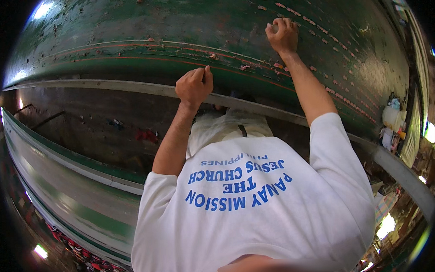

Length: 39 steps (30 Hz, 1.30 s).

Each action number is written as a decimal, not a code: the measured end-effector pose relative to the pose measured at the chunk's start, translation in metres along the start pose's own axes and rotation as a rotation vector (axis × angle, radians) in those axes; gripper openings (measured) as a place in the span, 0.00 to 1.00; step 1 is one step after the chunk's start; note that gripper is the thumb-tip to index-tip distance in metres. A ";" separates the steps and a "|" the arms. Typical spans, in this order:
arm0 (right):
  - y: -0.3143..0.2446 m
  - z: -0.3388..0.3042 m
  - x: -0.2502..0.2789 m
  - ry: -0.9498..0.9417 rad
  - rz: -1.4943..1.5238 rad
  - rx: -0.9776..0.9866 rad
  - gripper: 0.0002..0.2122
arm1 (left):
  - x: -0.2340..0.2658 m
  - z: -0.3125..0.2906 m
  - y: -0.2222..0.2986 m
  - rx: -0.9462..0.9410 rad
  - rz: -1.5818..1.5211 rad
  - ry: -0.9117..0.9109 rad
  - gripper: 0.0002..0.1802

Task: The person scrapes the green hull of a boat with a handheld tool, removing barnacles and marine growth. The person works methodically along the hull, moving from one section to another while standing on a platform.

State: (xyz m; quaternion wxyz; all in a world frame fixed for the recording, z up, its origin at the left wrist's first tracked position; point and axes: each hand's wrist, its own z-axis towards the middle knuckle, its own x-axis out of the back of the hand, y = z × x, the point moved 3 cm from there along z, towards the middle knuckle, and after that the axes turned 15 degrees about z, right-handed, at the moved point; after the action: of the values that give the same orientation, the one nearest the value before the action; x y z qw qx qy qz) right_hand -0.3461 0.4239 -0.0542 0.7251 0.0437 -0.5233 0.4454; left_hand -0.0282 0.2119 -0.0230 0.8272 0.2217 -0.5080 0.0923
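Over the long dark green table [185, 22], my right hand [283, 36] is curled closed, knuckles up, beside rows of small pinkish lumps [314, 24]. Its fingertips are bent under, so anything in them is hidden. My left hand [195, 85] is a closed fist at the table's near edge, its thumb against the fingers. What it holds, if anything, does not show. Between the hands, thin red and pale lines [176, 44] run lengthwise along the table, with a few loose pink bits [245, 67] lying along them.
A pale rail [115, 84] edges the near side of the table. Behind me on the left stands another long green-and-white surface [85, 193]. A dark floor [92, 123] with a red scrap [147, 135] lies between them. Cloths or bags [393, 118] hang at the far right end.
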 end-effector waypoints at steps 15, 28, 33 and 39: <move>-0.030 -0.058 0.016 0.032 0.028 0.047 0.11 | 0.007 0.000 -0.001 -0.003 -0.009 0.038 0.22; -0.026 -0.086 0.030 -0.063 0.048 0.051 0.12 | 0.002 -0.004 0.000 0.014 0.036 0.026 0.22; 0.004 -0.038 0.031 0.012 -0.031 0.002 0.12 | 0.001 0.000 0.000 -0.011 -0.006 0.055 0.20; -0.047 -0.086 0.031 -0.072 0.063 0.060 0.11 | -0.001 -0.005 -0.002 0.022 0.055 0.040 0.19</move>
State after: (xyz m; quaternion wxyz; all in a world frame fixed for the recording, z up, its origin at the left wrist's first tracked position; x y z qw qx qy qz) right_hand -0.2500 0.4598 -0.0486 0.6899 0.0650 -0.5363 0.4818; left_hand -0.0241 0.2123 -0.0266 0.8319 0.2148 -0.4963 0.1249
